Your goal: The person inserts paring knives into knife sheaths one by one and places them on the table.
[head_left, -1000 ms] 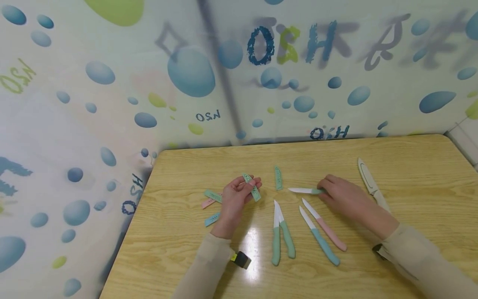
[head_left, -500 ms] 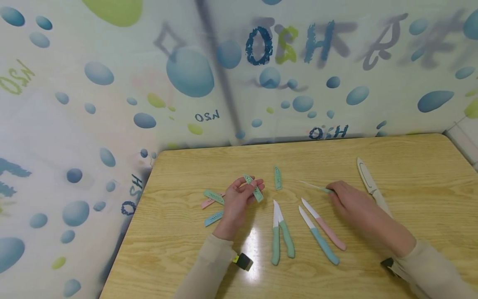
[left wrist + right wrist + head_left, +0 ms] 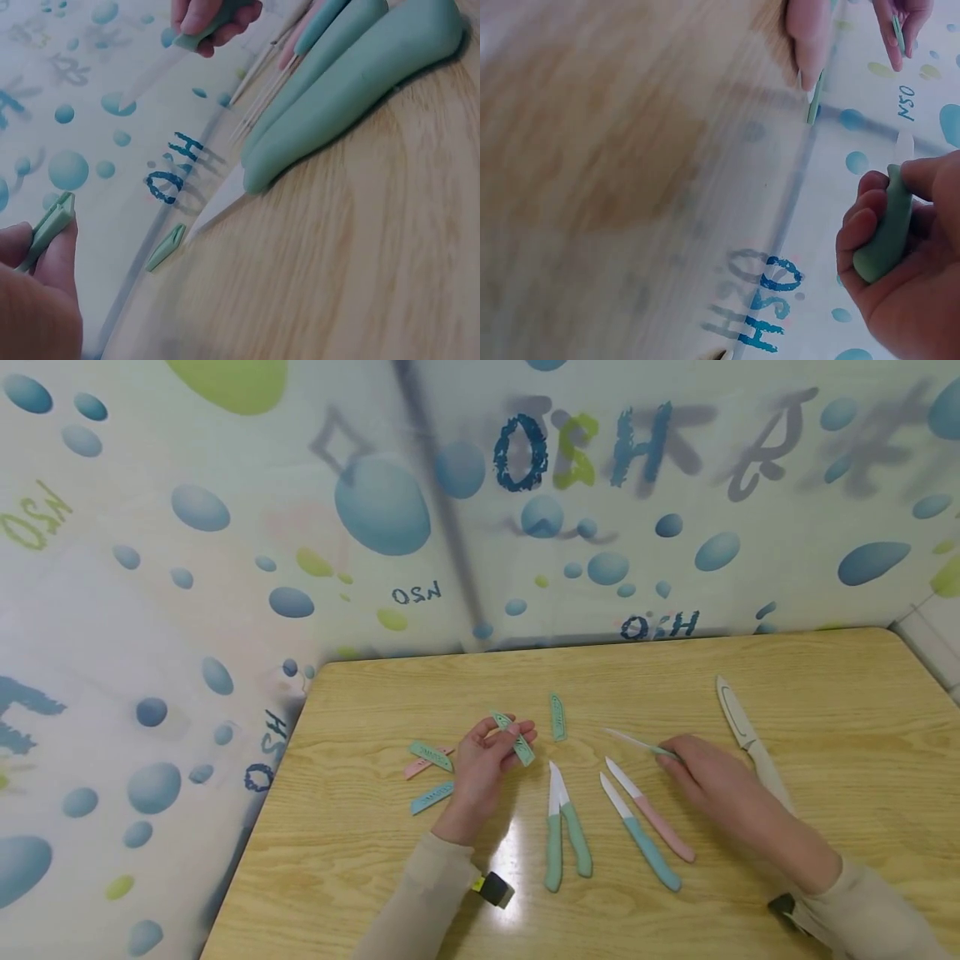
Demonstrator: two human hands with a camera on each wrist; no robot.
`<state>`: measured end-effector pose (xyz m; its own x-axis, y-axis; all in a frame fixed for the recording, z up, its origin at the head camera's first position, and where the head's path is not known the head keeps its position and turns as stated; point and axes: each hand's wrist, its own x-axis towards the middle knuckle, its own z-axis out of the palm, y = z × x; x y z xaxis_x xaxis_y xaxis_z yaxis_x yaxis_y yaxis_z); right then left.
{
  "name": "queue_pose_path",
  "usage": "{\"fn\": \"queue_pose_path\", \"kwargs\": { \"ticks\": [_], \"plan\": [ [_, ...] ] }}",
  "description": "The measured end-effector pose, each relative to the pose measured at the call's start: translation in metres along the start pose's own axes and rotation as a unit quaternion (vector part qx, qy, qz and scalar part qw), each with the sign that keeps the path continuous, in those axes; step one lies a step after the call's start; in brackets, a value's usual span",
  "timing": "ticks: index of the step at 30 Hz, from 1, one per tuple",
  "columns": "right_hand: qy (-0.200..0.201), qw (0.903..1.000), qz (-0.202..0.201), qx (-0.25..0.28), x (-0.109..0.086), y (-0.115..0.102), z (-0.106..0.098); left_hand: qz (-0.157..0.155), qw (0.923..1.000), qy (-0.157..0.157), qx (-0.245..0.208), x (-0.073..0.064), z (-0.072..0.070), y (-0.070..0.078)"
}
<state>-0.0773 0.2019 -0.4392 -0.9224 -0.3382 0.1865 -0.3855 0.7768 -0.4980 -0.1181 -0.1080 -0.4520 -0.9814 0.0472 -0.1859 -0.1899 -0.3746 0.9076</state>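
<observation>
Between thumb and fingers, my left hand (image 3: 476, 770) pinches a green knife sheath (image 3: 522, 749) with dark lettering. My right hand (image 3: 720, 787) grips a paring knife (image 3: 632, 739), its white blade pointing left toward the sheath, the two apart. In the right wrist view, the fingers curl round the knife's green handle (image 3: 889, 232). Another green sheath (image 3: 558, 718) lies on the table between the hands. Nearer to me lie two green-handled knives (image 3: 554, 852), their tips close together, then a blue-handled knife (image 3: 652, 853) and a pink-handled knife (image 3: 666, 828).
Left of my left hand, a green sheath (image 3: 430, 755) crosses a pink sheath (image 3: 416, 768), with a blue sheath (image 3: 432, 797) nearer to me. A larger cream-handled knife (image 3: 767, 772) in its pale sheath lies beyond my right forearm. The wooden table (image 3: 345, 710) meets a patterned wall.
The right hand has drawn the knife to the right and turned it, so the blade looks thinner. The left hand, with its sheath, has shifted slightly right.
</observation>
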Motion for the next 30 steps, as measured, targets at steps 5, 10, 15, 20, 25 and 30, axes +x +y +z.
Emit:
{"fn": "queue_pose_path", "kwargs": {
  "ticks": [5, 10, 15, 20, 25, 30],
  "plan": [
    [-0.015, 0.9997, 0.008, 0.016, -0.002, -0.004, 0.002, -0.001, 0.9999, -0.010, -0.008, -0.003, 0.006, -0.001],
    [-0.024, 0.9991, -0.001, 0.034, -0.005, -0.007, 0.004, -0.010, 0.9997, -0.010, -0.018, -0.005, 0.011, -0.002],
    [-0.032, 0.9975, -0.007, 0.062, -0.007, -0.010, 0.006, -0.019, 0.9991, -0.008, -0.037, -0.006, 0.015, -0.003],
    [-0.035, 0.9942, -0.022, 0.099, -0.009, -0.012, 0.010, -0.020, 0.9979, -0.004, -0.061, -0.008, 0.020, -0.004],
    [-0.053, 0.9903, -0.019, 0.127, -0.010, -0.016, 0.011, -0.014, 0.9975, -0.003, -0.069, -0.008, 0.024, -0.007],
    [-0.087, 0.9801, 0.006, 0.179, -0.009, -0.022, 0.011, -0.012, 0.9976, 0.000, -0.068, -0.008, 0.027, -0.009]
  ]
}}
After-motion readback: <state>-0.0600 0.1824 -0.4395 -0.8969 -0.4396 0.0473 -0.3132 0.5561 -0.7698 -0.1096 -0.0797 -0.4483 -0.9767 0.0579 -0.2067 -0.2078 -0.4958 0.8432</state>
